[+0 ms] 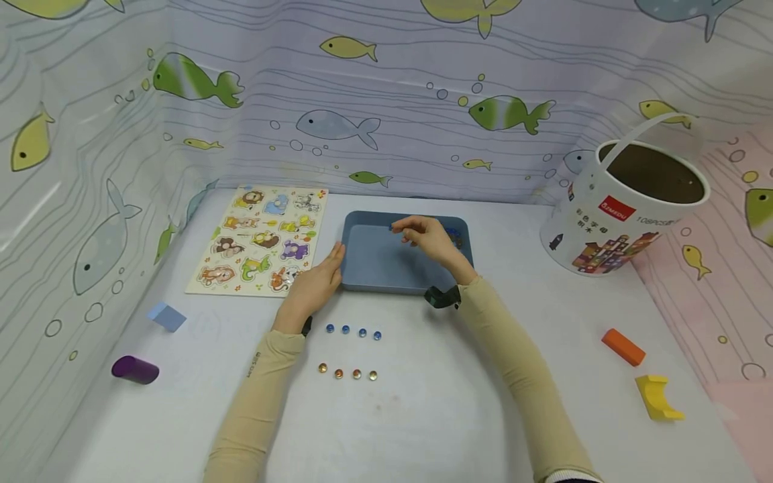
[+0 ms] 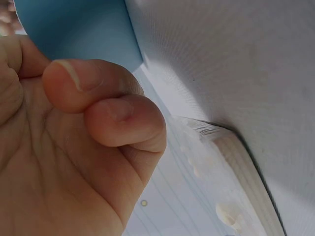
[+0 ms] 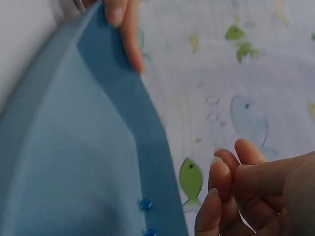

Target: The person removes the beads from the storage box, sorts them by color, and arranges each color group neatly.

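The left hand (image 1: 317,282) rests against the left edge of the blue tray (image 1: 377,268), fingers fairly straight along its rim, gripping nothing. The right hand (image 1: 429,238) hovers over the tray with fingertips (image 3: 221,172) drawn together; whether they pinch a bead I cannot tell. A few blue beads (image 1: 454,235) lie in the tray's far right corner. On the table (image 1: 423,416) in front of the tray sit a row of four blue beads (image 1: 353,331) and a row of four amber beads (image 1: 347,373)
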The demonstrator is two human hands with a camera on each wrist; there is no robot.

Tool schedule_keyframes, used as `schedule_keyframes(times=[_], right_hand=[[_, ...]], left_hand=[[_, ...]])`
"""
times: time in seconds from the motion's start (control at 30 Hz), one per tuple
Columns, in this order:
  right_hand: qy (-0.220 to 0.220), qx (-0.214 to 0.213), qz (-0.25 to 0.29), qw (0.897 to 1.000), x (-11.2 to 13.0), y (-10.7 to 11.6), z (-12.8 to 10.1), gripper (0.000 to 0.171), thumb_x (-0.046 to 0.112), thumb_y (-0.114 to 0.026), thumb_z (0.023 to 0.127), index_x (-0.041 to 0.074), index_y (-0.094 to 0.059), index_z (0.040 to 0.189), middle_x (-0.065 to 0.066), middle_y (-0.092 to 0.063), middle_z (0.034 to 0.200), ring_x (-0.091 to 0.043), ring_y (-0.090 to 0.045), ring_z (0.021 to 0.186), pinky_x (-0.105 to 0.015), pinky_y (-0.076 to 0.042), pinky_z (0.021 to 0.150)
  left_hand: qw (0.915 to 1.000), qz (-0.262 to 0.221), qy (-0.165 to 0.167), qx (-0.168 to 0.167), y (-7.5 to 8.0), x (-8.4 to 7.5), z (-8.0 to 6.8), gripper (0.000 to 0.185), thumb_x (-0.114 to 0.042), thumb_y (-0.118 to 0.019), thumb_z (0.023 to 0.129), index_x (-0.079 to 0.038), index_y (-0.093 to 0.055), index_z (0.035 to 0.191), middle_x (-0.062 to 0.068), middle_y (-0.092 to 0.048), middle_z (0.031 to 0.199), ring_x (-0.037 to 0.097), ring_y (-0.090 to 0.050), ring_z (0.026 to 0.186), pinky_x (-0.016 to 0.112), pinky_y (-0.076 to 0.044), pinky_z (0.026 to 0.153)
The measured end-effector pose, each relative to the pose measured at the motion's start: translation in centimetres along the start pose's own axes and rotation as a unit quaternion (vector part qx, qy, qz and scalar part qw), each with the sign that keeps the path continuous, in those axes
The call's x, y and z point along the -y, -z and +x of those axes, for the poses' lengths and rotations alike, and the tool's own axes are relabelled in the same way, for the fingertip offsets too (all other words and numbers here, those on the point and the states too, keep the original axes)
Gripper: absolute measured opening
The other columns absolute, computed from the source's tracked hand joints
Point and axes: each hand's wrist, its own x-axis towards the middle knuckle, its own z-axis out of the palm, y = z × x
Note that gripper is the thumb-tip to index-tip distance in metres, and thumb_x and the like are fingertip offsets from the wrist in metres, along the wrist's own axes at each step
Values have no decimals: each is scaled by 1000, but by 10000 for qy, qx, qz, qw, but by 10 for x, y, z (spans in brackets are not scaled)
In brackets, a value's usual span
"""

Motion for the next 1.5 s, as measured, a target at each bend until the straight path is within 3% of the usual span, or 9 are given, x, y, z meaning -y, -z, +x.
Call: schedule_keyframes(times=[0.13,0.27,0.43,0.7,0.93,1.1,1.23,1.37,1.5], right_hand=[[-365,-346,-49,9987,-12,1,24,30,9,-47,101,3,-62,127,-15,-62,129,-34,-61,106,-48,-49,94],[-592,-640,-424,9953,-23,-4,43,30,9,-46,102,6,-65,124,-12,-64,127,-31,-65,103,-36,-51,82],[-685,-773,-885,9907,-30,-11,58,29,7,-46,101,8,-69,119,-10,-67,123,-27,-67,95,-27,-47,72],[-703,-797,-1297,9858,-35,-18,64,27,6,-51,98,8,-70,117,-11,-68,121,-24,-68,98,-32,-54,82],[-709,-774,-1740,9791,-38,-20,65,25,6,-58,95,7,-70,116,-12,-69,119,-25,-65,106,-36,-54,89],[-896,-680,-2046,9724,-39,-21,63,26,13,-56,95,10,-71,116,-9,-70,116,-26,-63,105,-39,-51,89],[-969,-598,-1961,9739,-40,-19,61,27,15,-55,94,11,-70,116,-9,-70,111,-24,-63,97,-34,-50,82],[-1076,-692,-1738,9764,-42,-15,59,26,12,-56,94,10,-70,117,-10,-71,109,-19,-66,80,-27,-50,68],[-1061,-632,-1516,9807,-43,-12,58,25,11,-57,96,8,-68,118,-12,-70,109,-12,-63,63,-21,-50,58]], left_hand=[[10000,1,9,-4,0,1,0,54,-21,-34,103,-9,-22,154,5,-19,162,36,-64,108,29,-43,50],[10000,-25,33,-9,-1,1,1,54,-22,-35,103,-11,-23,155,2,-19,162,36,-63,113,30,-46,53],[10000,-20,-2,-24,-2,2,1,54,-22,-35,103,-10,-23,154,3,-19,162,36,-65,106,31,-48,54],[9999,34,-44,-90,-3,1,2,54,-21,-35,103,-11,-22,155,3,-19,162,35,-64,110,36,-52,62],[10000,34,17,-44,-1,1,1,54,-21,-36,103,-12,-23,155,1,-19,162,34,-67,96,29,-44,49],[10000,5,11,3,0,1,0,54,-22,-36,103,-11,-22,155,3,-19,162,34,-67,99,27,-43,48],[10000,-15,34,-20,0,2,-1,54,-21,-36,103,-10,-22,155,3,-19,162,34,-67,89,28,-42,47],[10000,-21,-6,-38,-1,1,0,54,-22,-35,103,-11,-22,155,3,-19,162,32,-67,95,27,-41,47],[10000,-59,-18,-27,-1,1,0,55,-21,-36,103,-11,-22,155,3,-19,162,29,-65,76,28,-40,45]])
